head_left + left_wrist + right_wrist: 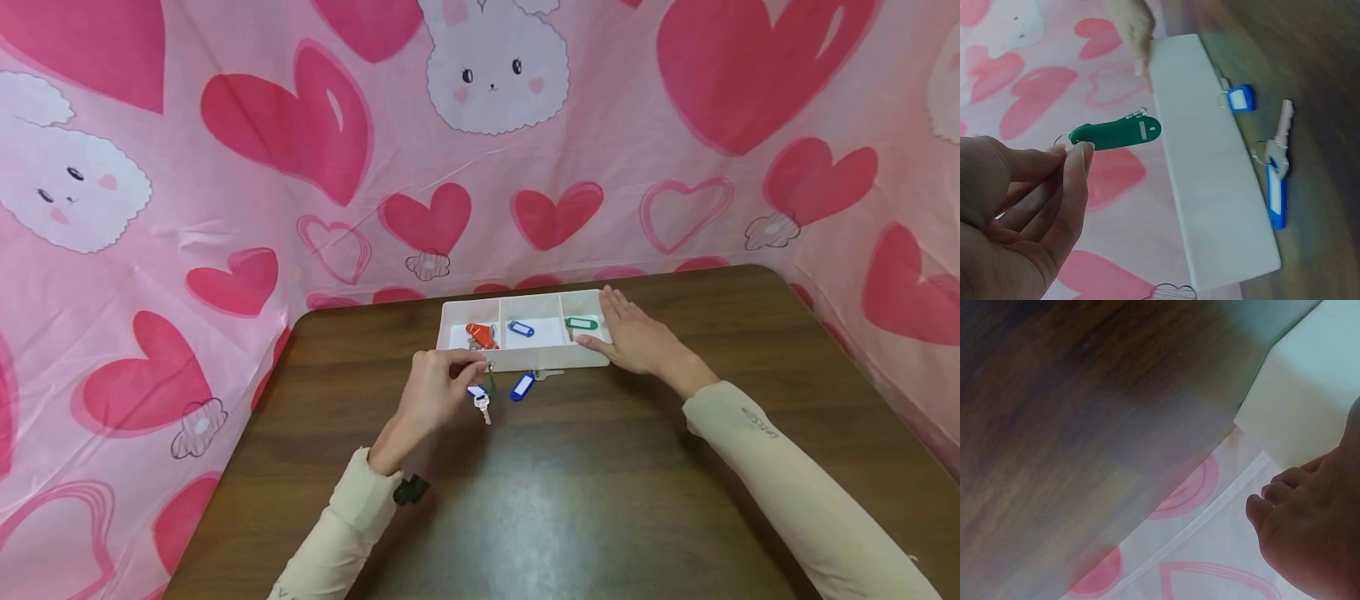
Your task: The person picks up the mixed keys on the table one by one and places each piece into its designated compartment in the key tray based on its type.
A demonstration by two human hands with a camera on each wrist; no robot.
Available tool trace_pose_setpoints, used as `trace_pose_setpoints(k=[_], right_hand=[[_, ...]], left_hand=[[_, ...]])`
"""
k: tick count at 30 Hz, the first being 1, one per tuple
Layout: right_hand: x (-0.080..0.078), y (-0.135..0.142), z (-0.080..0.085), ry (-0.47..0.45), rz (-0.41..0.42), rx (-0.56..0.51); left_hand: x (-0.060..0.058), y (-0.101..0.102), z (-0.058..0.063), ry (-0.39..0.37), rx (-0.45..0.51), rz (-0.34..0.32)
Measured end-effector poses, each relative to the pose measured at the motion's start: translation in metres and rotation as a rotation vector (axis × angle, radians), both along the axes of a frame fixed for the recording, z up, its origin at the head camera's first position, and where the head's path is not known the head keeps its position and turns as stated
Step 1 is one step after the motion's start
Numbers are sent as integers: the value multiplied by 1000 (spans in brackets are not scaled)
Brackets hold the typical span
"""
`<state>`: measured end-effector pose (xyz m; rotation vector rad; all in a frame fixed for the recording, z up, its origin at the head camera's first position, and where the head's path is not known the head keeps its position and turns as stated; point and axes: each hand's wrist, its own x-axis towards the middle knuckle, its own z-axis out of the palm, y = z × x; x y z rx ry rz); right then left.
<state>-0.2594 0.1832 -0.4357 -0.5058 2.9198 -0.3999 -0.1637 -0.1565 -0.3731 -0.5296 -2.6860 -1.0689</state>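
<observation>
My left hand (431, 390) pinches the metal ring of a green key tag (1119, 133) between thumb and fingertips, in front of the tray's left part. From the tag hangs a key, mostly hidden in the left wrist view. My right hand (641, 340) rests against the right end of a white three-compartment tray (536, 358), fingers extended and thumb at the front rim. Orange key tags (482, 336) lie in the left compartment, a blue key tag (521, 329) in the middle one, and another green key tag (581, 323) in the right one.
Two blue key tags with keys lie on the brown table (562, 483) before the tray: one blue tag (523, 386) near its middle, another blue tag (1277, 200) by the left hand. A pink heart-print cloth (480, 167) hangs behind the table.
</observation>
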Motion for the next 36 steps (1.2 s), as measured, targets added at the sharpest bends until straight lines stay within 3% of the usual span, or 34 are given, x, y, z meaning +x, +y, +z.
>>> trace_pose_setpoints(k=[23,31,36], right_hand=[[2,3,-3,-4,9,-8],[-1,2,-2,-8,4,-6],[-2,1,-1,-1,0,-12]], left_hand=[[-24,38,19,38,157,-67],[-35,48,26,62,117,-77],[-41,53,29,33,116,-94]])
